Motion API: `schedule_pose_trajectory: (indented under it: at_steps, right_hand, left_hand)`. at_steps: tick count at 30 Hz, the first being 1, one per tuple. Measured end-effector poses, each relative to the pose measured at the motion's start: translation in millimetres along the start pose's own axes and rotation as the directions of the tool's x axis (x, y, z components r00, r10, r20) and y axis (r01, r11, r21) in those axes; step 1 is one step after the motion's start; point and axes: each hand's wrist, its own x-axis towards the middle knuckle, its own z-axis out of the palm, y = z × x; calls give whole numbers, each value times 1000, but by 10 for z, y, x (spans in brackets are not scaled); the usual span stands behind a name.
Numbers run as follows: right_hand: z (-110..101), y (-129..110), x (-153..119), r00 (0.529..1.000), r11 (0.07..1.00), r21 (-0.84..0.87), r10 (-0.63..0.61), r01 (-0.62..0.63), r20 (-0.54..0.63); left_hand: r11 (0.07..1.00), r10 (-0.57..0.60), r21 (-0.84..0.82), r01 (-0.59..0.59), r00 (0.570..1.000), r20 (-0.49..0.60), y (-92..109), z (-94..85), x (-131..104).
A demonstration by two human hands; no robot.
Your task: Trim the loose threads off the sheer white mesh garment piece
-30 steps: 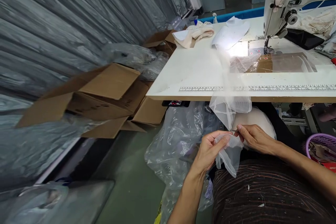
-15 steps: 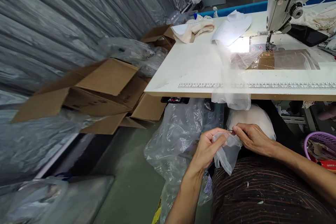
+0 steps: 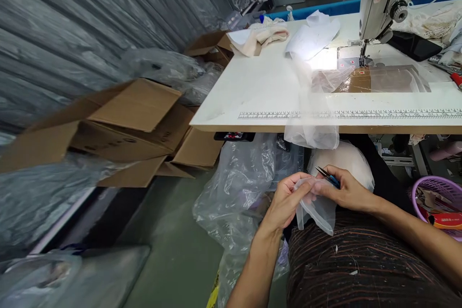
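My left hand (image 3: 288,198) pinches a piece of sheer white fabric (image 3: 317,207) above my lap. My right hand (image 3: 346,187) has blue-handled thread snips (image 3: 331,179) in its curled fingers, their dark points aimed up and left. Thumb and fingertips of that same hand also touch the upper edge of the fabric, close to my left fingertips. A pale rounded bundle of cloth (image 3: 348,161) rests just behind my right hand. Another sheer strip (image 3: 312,134) hangs over the table edge in front.
The white sewing table (image 3: 260,91) carries a sewing machine (image 3: 378,5), white cloth pieces (image 3: 314,33) and a black phone-like slab (image 3: 415,45). Open cardboard boxes (image 3: 140,106) stand left. Clear plastic sheeting (image 3: 238,187) hangs below the table. A purple basket (image 3: 433,184) is at right.
The snips have come into clear view in my right hand, points turned upward. My right fingertips have moved in against the fabric. The view has shifted slightly to the right.
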Motion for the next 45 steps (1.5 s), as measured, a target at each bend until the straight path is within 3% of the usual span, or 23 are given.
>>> schedule_pose_trajectory:
  at_steps: [3,6,9,14,17,21,24,27,29,32,33,34,36,37,38,41,45]
  right_hand:
    - [-50,17,-74,998,996,57,66,-65,-1]
    - [-162,29,-302,997,997,6,82,-82,9]
    - [-295,52,-619,989,986,-84,146,-142,38]
    - [-494,154,-884,978,972,-111,204,-207,-45]
    - [-599,249,-811,971,980,-104,149,-170,-186]
    - [-685,345,-654,927,989,-112,50,-98,-372]
    - [-703,365,-617,937,990,-124,23,-70,-349]
    - [-694,335,-675,957,992,-109,31,-65,-287]
    - [-672,275,-754,982,993,-86,60,-77,-179]
    - [-608,128,-890,984,992,-52,120,-114,130]
    - [-580,74,-928,966,992,-55,126,-117,226]
    - [-550,24,-960,949,993,-67,117,-101,294]
    - [-493,-50,-1003,932,994,-107,68,-32,356]
    - [-468,-70,-1015,932,991,-131,39,9,361]
    - [-447,-80,-1024,933,987,-154,15,43,360]
    - [-402,-74,-1040,937,976,-198,-16,90,349]
    - [-367,-74,-1059,938,970,-205,-55,132,343]
  left_hand:
    - [996,-77,59,67,980,181,4,-90,34]
    - [967,-211,219,129,888,410,-15,-221,46]
    - [928,-278,362,92,817,505,-37,-277,61]
    - [904,-217,428,-6,855,471,1,-116,218]
    - [901,-154,434,-33,909,388,35,53,414]
    - [912,-44,406,-62,968,248,49,235,662]
    - [910,-61,410,-59,960,273,49,262,715]
    - [898,-97,438,-45,950,296,56,154,629]
    - [882,-199,472,-6,902,384,70,35,529]
    - [872,-342,489,-20,690,638,97,-93,416]
    - [880,-335,473,-44,649,683,99,-98,406]
    - [887,-303,457,-68,660,687,94,-79,413]
    - [873,-197,472,-121,798,570,55,23,470]
    - [849,-127,508,-146,877,464,24,97,510]
    - [812,-45,555,-181,929,368,-13,177,551]
    - [716,78,664,-217,970,232,-125,400,644]
    - [648,47,740,-180,979,197,-215,552,670]
